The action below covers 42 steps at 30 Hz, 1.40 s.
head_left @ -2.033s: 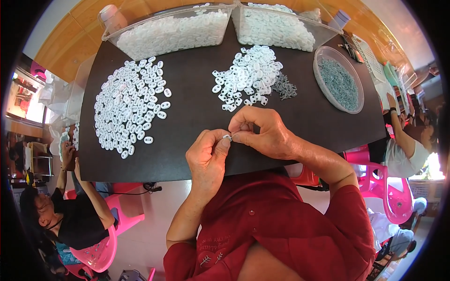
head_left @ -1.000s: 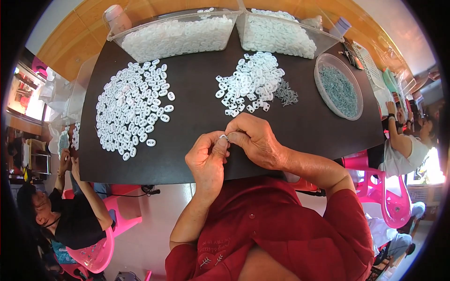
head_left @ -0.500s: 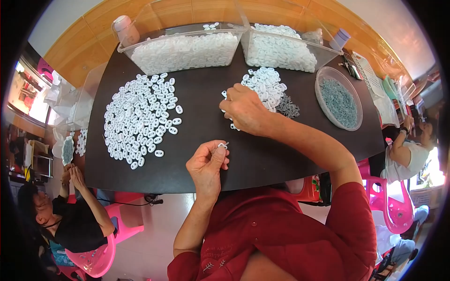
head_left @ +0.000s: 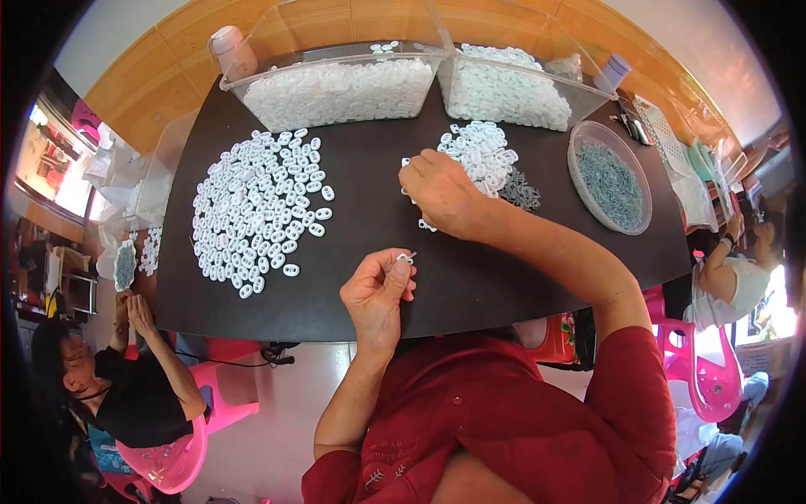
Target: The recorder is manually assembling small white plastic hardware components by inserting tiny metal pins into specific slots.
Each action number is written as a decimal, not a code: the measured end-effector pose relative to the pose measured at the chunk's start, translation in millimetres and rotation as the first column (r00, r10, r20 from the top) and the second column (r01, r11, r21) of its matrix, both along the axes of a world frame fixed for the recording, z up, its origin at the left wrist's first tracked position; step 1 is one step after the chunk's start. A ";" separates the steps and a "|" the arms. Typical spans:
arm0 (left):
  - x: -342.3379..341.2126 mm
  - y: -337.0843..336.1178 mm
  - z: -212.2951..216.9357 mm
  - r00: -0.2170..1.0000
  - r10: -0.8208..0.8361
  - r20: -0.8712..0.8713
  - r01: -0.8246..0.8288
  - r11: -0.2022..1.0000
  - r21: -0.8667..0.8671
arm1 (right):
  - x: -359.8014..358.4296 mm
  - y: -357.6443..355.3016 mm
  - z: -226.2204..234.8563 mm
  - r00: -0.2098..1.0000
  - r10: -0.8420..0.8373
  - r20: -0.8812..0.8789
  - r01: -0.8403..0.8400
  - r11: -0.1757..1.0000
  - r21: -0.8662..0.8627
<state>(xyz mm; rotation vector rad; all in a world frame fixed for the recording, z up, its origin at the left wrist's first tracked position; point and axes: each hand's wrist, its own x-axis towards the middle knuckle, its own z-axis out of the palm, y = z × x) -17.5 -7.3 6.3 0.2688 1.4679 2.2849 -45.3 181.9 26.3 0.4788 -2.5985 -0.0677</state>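
Observation:
My left hand point(head_left: 374, 290) is closed near the table's front edge, with a small white oval plastic piece point(head_left: 404, 259) pinched between thumb and fingers. A thin grey bit sticks out at the piece's upper end. Farther off and to the right, my right hand point(head_left: 445, 193) bends down at the near left side of a heap of white oval pieces point(head_left: 478, 155). Its fingers are curled together, and their tips are hidden under the hand. A small pile of grey pins point(head_left: 520, 191) lies beside that heap, behind my right wrist.
A broad spread of two-holed white pieces point(head_left: 252, 210) covers the table's left side. Two clear bins point(head_left: 336, 91) of white pieces stand at the back. A round tub of grey pins point(head_left: 610, 186) sits at right. Co-workers sit at left point(head_left: 143, 386) and right point(head_left: 730, 269).
The whole view has shifted slightly. My right hand's fingers have drawn in a little over the heap's edge. My left hand keeps its grip on the white piece.

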 end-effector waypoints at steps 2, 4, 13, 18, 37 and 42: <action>0.2 -0.6 0.4 1.000 0.003 0.002 -0.003 1.000 -0.012 | 5.9 -0.5 1.5 0.994 0.067 0.090 -0.031 0.936 -0.352; -0.5 -2.6 -0.5 1.000 -0.002 0.001 0.002 0.999 -0.033 | 21.5 -10.0 20.5 0.949 0.090 0.302 0.142 0.732 -0.666; 3.4 2.6 9.3 1.000 0.007 0.007 -0.006 1.000 -0.025 | 55.0 -14.9 14.7 0.831 0.369 0.416 0.375 0.180 -0.909; 7.2 4.2 11.0 0.998 0.037 -0.052 -0.038 0.999 -0.026 | 58.1 -17.0 12.0 0.833 0.376 0.405 0.390 0.120 -0.913; 12.7 1.9 11.9 0.998 0.044 -0.036 -0.046 0.996 -0.070 | 62.0 -26.5 12.9 0.848 0.351 0.396 0.413 0.029 -0.910; 12.7 0.7 11.4 0.998 0.041 -0.056 -0.046 0.995 -0.091 | 60.2 -27.1 11.8 0.856 0.345 0.385 0.397 0.038 -0.917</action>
